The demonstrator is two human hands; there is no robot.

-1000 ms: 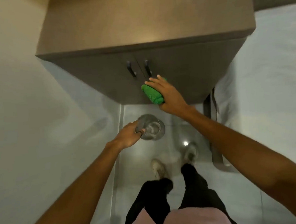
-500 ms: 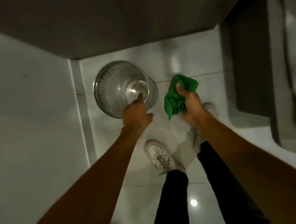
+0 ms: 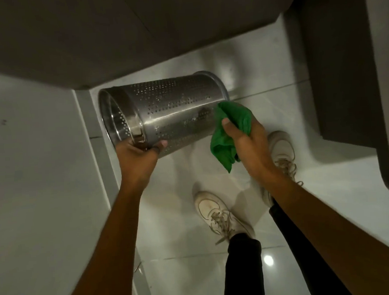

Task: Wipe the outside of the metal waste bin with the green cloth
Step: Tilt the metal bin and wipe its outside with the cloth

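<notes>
- Right hand is closed around the bunched green cloth, thumb on top; the cloth's upper fold meets the perforated wall of the metal waste bin near its base end.
- Left hand grips the bin's open rim, thumb outside and fingers hooked inside, holding the bin tipped on its side above the tiled floor, mouth toward the left wall.
- Wiping well probably means spreading the cloth flatter under the palm so more fabric meets the steel, then stroking along the wall from base toward rim.
- Perforations may snag loose folds, so keep the dangling tail tucked in.
- Left hand should turn the bin by the rim between strokes to bring the far and under sides round.
- Cabinet stands close behind; keep the base clear of it.
</notes>
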